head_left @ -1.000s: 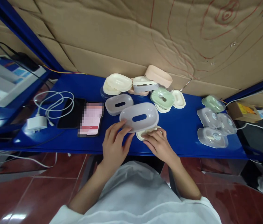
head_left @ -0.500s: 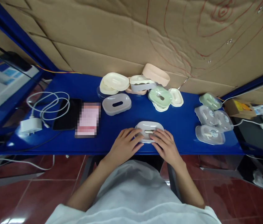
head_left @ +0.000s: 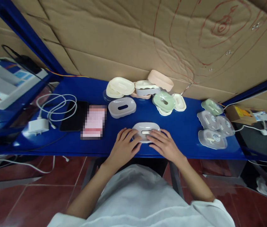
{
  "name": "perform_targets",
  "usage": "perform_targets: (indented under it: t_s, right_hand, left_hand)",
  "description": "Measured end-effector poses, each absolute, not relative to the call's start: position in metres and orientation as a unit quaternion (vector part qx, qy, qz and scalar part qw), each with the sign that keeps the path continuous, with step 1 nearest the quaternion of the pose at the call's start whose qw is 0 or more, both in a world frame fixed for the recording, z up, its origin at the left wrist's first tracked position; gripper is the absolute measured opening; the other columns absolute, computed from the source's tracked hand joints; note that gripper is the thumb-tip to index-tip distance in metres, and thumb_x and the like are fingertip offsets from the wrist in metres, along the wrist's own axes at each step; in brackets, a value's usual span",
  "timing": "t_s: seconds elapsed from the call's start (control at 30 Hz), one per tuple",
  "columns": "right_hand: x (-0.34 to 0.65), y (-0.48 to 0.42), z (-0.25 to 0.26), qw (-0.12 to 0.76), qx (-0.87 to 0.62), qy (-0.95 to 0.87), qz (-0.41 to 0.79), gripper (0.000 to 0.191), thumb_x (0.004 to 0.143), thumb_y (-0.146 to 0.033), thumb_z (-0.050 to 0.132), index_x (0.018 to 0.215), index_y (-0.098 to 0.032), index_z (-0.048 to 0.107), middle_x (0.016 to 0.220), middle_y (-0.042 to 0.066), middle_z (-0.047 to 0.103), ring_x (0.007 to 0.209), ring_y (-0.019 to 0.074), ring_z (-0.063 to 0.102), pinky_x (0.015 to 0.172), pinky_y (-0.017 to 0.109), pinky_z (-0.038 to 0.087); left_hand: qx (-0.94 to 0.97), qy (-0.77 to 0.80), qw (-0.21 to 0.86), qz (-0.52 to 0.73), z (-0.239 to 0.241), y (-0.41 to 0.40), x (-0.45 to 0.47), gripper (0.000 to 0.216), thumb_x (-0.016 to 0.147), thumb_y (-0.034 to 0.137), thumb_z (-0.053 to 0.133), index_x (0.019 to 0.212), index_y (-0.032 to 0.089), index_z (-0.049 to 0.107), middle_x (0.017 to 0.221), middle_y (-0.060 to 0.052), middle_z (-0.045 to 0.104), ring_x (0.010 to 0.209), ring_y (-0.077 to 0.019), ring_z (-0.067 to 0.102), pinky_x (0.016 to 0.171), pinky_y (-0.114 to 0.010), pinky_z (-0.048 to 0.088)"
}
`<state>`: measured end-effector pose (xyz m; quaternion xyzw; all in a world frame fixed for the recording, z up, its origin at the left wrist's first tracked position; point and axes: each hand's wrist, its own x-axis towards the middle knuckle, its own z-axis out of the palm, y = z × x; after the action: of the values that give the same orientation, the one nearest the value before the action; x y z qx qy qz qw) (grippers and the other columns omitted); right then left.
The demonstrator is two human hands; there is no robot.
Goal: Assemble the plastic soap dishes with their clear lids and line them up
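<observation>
A light grey oval soap box (head_left: 145, 126) lies on the blue table near its front edge, with a pale bar in the slot at its middle. Around its left end curl the fingers of my left hand (head_left: 125, 146). My right hand (head_left: 166, 144) grips the right end, its fingertips resting on the top beside the slot. Fingers hide both ends of the box. Behind it sits a grey oval piece with an open slot (head_left: 122, 107).
Cream pieces (head_left: 121, 85), a peach ring (head_left: 160, 80) and a green piece (head_left: 164, 101) are heaped at the back. Clear-topped boxes (head_left: 212, 138) stand at right. A phone (head_left: 94, 121), a black device (head_left: 73, 118) and a charger (head_left: 38, 126) with coiled cable lie at left.
The camera view has shifted a little, so the table's things appear moved. Both hands stay on the grey box, and the right fingers sit slightly farther off its lower edge.
</observation>
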<state>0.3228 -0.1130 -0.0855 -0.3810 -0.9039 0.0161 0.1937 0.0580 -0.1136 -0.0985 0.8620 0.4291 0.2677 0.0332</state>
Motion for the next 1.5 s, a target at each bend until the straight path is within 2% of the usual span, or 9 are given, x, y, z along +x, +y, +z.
perform_targets:
  t_s: [0.17,0.33,0.4,0.53,0.73,0.87,1.03,1.33,1.5]
  right_hand:
    - [0.367,-0.031,-0.056,0.326,-0.489,-0.809,0.014,0.052,0.107,-0.050,0.063,0.153,-0.027,0.058,0.155,0.013,0.063,0.147,0.0304,0.058,0.124,0.055,0.046]
    - [0.402,0.079,-0.054,0.371,-0.575,-0.716,0.142,0.112,0.079,-0.081,0.078,0.164,-0.018,0.042,0.169,0.021,0.044,0.154,0.0386,0.048,0.124,0.059,0.043]
    - [0.404,0.104,-0.057,0.351,-0.575,-0.708,0.213,0.121,0.070,-0.083,0.083,0.164,-0.018,0.042,0.168,0.021,0.047,0.150,0.0376,0.053,0.121,0.056,0.047]
    - [0.399,0.110,-0.054,0.336,-0.579,-0.720,0.180,0.096,0.074,-0.080,0.082,0.144,-0.016,0.066,0.140,0.016,0.073,0.125,0.0330,0.070,0.114,0.053,0.053]
    - [0.402,0.060,-0.031,0.350,-0.607,-0.712,-0.041,0.066,0.091,-0.066,0.076,0.138,-0.021,0.071,0.146,0.016,0.069,0.136,0.0348,0.065,0.118,0.052,0.050]
    - [0.400,0.011,-0.026,0.368,-0.619,-0.686,-0.102,0.062,0.094,-0.066,0.073,0.138,-0.022,0.069,0.143,0.017,0.067,0.137,0.0356,0.063,0.116,0.056,0.051]
    - [0.365,-0.065,-0.062,0.412,-0.583,-0.700,-0.035,0.063,0.092,-0.063,0.078,0.139,-0.022,0.065,0.147,0.017,0.064,0.140,0.0349,0.061,0.116,0.057,0.053]
    - [0.315,-0.122,-0.106,0.379,-0.561,-0.734,0.061,0.063,0.096,-0.056,0.077,0.148,-0.026,0.056,0.158,0.018,0.055,0.148,0.0350,0.056,0.117,0.059,0.052]
    - [0.309,-0.124,-0.105,0.289,-0.530,-0.797,0.026,0.065,0.099,-0.054,0.073,0.156,-0.030,0.053,0.158,0.018,0.054,0.146,0.0373,0.056,0.114,0.059,0.053]
  left_hand:
    - [0.841,0.445,0.108,0.287,-0.100,-0.114,0.055,0.014,0.105,0.024,0.063,0.116,0.021,0.071,0.136,-0.012,0.067,0.131,-0.0321,0.058,0.113,-0.051,0.050]
    - [0.830,0.440,0.155,0.307,-0.100,-0.113,0.053,0.015,0.106,0.023,0.060,0.117,0.022,0.071,0.139,-0.011,0.066,0.134,-0.0304,0.056,0.114,-0.049,0.051]
    - [0.828,0.437,0.162,0.313,-0.099,-0.113,0.053,0.014,0.106,0.023,0.061,0.116,0.022,0.071,0.138,-0.011,0.066,0.134,-0.0296,0.056,0.115,-0.048,0.051]
    - [0.827,0.438,0.164,0.311,-0.100,-0.113,0.053,0.013,0.105,0.023,0.062,0.115,0.022,0.070,0.138,-0.010,0.065,0.134,-0.0291,0.056,0.116,-0.048,0.051]
    - [0.825,0.438,0.171,0.314,-0.100,-0.113,0.052,0.012,0.107,0.023,0.061,0.116,0.023,0.069,0.139,-0.009,0.064,0.135,-0.0291,0.055,0.116,-0.049,0.051]
    - [0.823,0.431,0.179,0.325,-0.101,-0.113,0.051,0.013,0.107,0.023,0.061,0.116,0.023,0.069,0.139,-0.010,0.064,0.135,-0.0290,0.055,0.116,-0.050,0.052]
    - [0.805,0.440,0.206,0.339,-0.106,-0.115,0.049,0.018,0.105,0.030,0.067,0.122,0.025,0.068,0.153,-0.011,0.053,0.143,-0.0302,0.054,0.120,-0.051,0.051]
    - [0.767,0.468,0.274,0.341,-0.107,-0.113,0.051,0.077,0.103,0.036,0.072,0.167,0.035,0.029,0.173,-0.014,0.037,0.161,-0.0321,0.041,0.128,-0.054,0.046]
    - [0.782,0.456,0.267,0.331,-0.110,-0.114,0.050,0.061,0.106,0.037,0.066,0.162,0.039,0.042,0.175,-0.009,0.036,0.158,-0.0305,0.046,0.126,-0.050,0.049]
